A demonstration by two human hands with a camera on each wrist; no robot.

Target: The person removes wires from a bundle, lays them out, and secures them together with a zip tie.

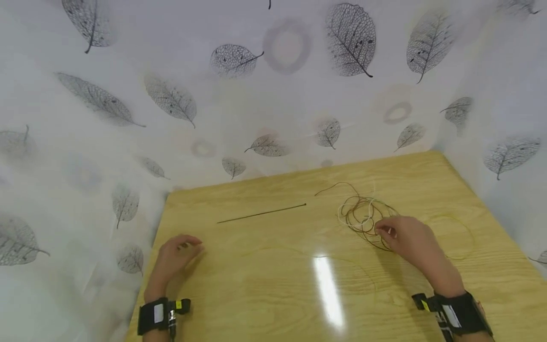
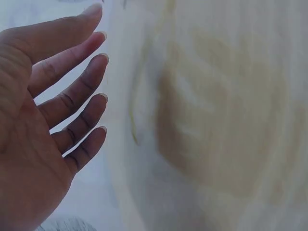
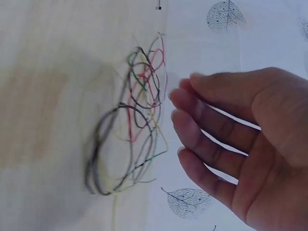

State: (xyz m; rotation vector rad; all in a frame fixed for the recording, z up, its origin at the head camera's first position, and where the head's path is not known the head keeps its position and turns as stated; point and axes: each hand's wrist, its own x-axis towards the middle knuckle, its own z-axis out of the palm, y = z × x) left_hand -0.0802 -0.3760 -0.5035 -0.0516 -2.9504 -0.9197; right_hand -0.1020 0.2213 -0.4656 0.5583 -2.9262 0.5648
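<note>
A loose tangle of thin coloured wires [image 1: 361,213] lies on the right half of the table. Black, red, green and yellow strands show among the wires [image 3: 130,108] in the right wrist view. Beside them is my right hand [image 1: 406,240], thumb and forefinger tips close together, overlapping the tangle's edge in the head view. Nothing shows between the fingers of this right hand [image 3: 231,130]. My left hand [image 1: 175,256] hovers over the table's left side, holding nothing, fingers relaxed. A thin black cable tie [image 1: 261,213] with a small head lies beyond it, towards the middle.
A thin yellow wire [image 1: 342,259] curves across the middle of the wood-grained table [image 1: 256,299], and more yellow wire [image 1: 470,232] loops out to the right. Leaf-patterned white covering [image 1: 290,95] rises behind the table and along both sides. Each wrist wears a black strap [image 1: 461,313].
</note>
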